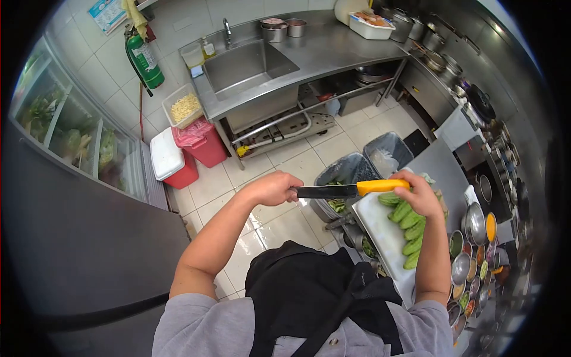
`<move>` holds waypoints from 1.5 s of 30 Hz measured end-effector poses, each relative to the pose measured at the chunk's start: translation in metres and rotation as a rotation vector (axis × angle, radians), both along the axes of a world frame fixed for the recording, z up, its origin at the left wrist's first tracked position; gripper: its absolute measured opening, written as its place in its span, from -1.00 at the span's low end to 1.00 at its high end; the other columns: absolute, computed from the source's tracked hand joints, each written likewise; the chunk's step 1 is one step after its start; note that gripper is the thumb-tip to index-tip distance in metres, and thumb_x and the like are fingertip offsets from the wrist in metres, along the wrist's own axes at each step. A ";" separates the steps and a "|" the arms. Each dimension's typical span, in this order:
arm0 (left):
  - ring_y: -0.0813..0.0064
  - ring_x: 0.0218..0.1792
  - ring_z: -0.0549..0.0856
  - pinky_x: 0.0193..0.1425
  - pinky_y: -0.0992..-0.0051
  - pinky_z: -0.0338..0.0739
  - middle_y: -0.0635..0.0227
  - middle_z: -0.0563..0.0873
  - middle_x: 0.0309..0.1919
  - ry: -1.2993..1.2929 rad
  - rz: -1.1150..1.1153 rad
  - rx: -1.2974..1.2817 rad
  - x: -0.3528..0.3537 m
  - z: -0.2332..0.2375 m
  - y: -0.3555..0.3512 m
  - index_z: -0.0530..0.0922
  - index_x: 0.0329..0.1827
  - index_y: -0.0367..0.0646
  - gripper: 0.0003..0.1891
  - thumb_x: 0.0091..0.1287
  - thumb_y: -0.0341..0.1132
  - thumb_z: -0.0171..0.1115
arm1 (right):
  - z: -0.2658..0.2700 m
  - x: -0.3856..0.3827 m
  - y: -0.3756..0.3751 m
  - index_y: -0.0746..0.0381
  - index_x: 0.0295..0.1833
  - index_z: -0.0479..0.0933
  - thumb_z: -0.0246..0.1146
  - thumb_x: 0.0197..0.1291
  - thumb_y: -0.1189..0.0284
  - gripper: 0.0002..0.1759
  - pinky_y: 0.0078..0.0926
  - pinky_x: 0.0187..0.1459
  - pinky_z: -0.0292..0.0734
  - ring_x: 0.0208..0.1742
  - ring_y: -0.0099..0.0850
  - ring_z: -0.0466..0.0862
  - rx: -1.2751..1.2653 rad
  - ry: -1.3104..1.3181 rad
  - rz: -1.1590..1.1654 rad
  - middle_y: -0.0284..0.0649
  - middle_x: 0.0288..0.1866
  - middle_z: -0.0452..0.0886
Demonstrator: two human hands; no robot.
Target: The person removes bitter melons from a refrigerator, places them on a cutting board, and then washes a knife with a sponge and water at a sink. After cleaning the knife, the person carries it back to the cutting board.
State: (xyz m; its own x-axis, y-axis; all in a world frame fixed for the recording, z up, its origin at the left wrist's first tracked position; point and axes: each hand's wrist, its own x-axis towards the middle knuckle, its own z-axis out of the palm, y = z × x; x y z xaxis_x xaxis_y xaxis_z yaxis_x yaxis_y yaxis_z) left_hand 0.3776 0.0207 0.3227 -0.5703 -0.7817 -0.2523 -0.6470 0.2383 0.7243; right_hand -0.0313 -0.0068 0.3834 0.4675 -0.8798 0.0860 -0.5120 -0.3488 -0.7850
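A knife with a yellow handle (375, 187) and a long dark blade (327, 192) is held level in front of me, above the floor and the board's edge. My right hand (421, 195) is closed around the handle. At the other end, the fingers of my left hand (276, 189) pinch the blade near its tip. Below my right hand, several long, pale green, ridged vegetables (411, 225) that look like bitter melons lie in a row on a white cutting board (380, 232). My right forearm hides part of the board.
Lined bins (321, 208) stand by the board, one with green scraps. Many bowls of ingredients (461, 268) crowd the right. Ahead are a steel sink (250, 74), a red bin (202, 146) and a white-lidded cooler (169, 152). A fridge (89, 220) stands left. The floor tiles (279, 223) look wet.
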 end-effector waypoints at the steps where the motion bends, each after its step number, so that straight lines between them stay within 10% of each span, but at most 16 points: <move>1: 0.27 -0.14 0.79 -0.11 0.25 0.64 0.25 0.81 -0.23 -0.127 -0.038 -0.119 0.008 0.006 -0.013 0.68 -0.07 -0.19 -0.84 0.34 -0.50 0.22 | 0.008 0.018 -0.011 0.22 0.16 0.58 0.37 0.28 0.14 -0.53 -0.32 0.03 0.55 -0.06 -0.26 0.68 0.062 0.240 0.124 -0.15 -0.07 0.71; 6: 0.14 -0.04 0.77 -0.05 0.16 0.66 0.26 0.80 -0.17 -0.435 -0.059 -0.441 0.018 0.030 -0.082 0.72 -0.05 -0.08 -0.74 0.22 -0.51 0.24 | -0.021 0.121 -0.063 0.02 0.56 0.23 0.41 0.20 0.01 -0.12 -0.02 0.06 0.55 0.03 0.16 0.68 0.145 0.766 0.392 0.15 -0.07 0.71; 9: 0.17 0.13 0.72 0.18 0.11 0.63 0.36 0.74 0.11 -0.478 -0.102 -0.570 0.034 0.032 -0.134 0.70 0.06 -0.03 -0.64 0.20 -0.52 0.25 | -0.101 0.149 -0.118 0.01 0.56 0.21 0.40 0.23 0.03 -0.14 0.00 0.01 0.58 0.02 0.14 0.69 0.048 0.318 0.276 0.18 -0.11 0.71; 12: 0.15 0.35 0.57 0.43 -0.07 0.43 0.34 0.63 0.28 -0.246 0.093 -0.940 0.063 0.010 -0.172 0.67 0.12 -0.01 -0.59 0.18 -0.52 0.30 | -0.110 0.182 -0.176 0.04 0.53 0.25 0.41 0.22 0.10 -0.18 0.02 -0.09 0.59 -0.02 0.09 0.71 -0.078 0.501 0.001 0.12 -0.16 0.72; 13: 0.09 0.50 0.40 0.53 -0.23 0.21 0.29 0.52 0.38 -0.151 0.154 -0.846 0.073 0.008 -0.181 0.65 0.16 -0.01 -0.54 0.16 -0.56 0.33 | -0.125 0.187 -0.202 0.06 0.50 0.27 0.44 0.19 0.17 -0.19 0.01 -0.17 0.60 -0.10 0.03 0.73 -0.221 0.463 -0.038 0.02 -0.17 0.72; 26: 0.00 0.37 0.51 0.47 0.17 0.37 0.13 0.54 0.33 0.136 1.002 -0.606 0.283 -0.070 -0.281 0.63 0.14 -0.16 -0.58 0.18 -0.60 0.27 | -0.135 0.342 -0.472 -0.05 0.59 0.20 0.42 0.22 0.27 -0.14 -0.02 -0.10 0.60 -0.09 -0.02 0.71 -0.389 0.495 0.019 -0.08 -0.07 0.64; 34: 0.04 0.34 0.53 0.44 0.22 0.41 0.13 0.56 0.29 0.197 1.021 -0.723 0.425 -0.128 -0.466 0.61 0.16 -0.16 -0.60 0.24 -0.55 0.27 | -0.165 0.471 -0.608 0.07 0.52 0.25 -0.02 0.55 0.02 -0.42 0.09 0.11 0.54 0.09 0.14 0.68 0.096 0.698 0.175 0.12 0.01 0.73; 38: 0.00 0.34 0.51 0.43 0.22 0.41 0.07 0.55 0.28 0.218 1.109 -0.729 0.499 -0.156 -0.557 0.57 0.19 -0.17 -0.57 0.21 -0.53 0.29 | -0.216 0.513 -0.665 0.19 0.52 0.23 0.11 0.49 0.01 -0.32 0.04 0.17 0.52 0.17 0.21 0.63 0.169 0.535 0.183 0.17 0.05 0.71; 45: -0.06 0.35 0.46 0.46 0.14 0.36 0.05 0.49 0.32 -0.093 1.457 -0.833 0.592 -0.163 -0.672 0.55 0.23 -0.11 -0.51 0.19 -0.53 0.28 | -0.193 0.590 -0.715 0.07 0.70 -0.12 0.12 0.33 0.58 -0.11 -0.42 -0.38 0.60 -0.44 -0.43 0.59 0.749 0.227 0.297 -0.15 -0.30 0.57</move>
State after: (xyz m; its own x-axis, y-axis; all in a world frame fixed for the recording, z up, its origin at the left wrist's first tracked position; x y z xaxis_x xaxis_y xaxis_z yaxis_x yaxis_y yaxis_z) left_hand 0.9694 -0.6509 0.1599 0.6908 -0.5366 0.4846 -0.6886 -0.2838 0.6673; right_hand 0.5588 -0.7218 0.1905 0.6246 -0.5040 -0.5965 -0.6547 0.0784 -0.7518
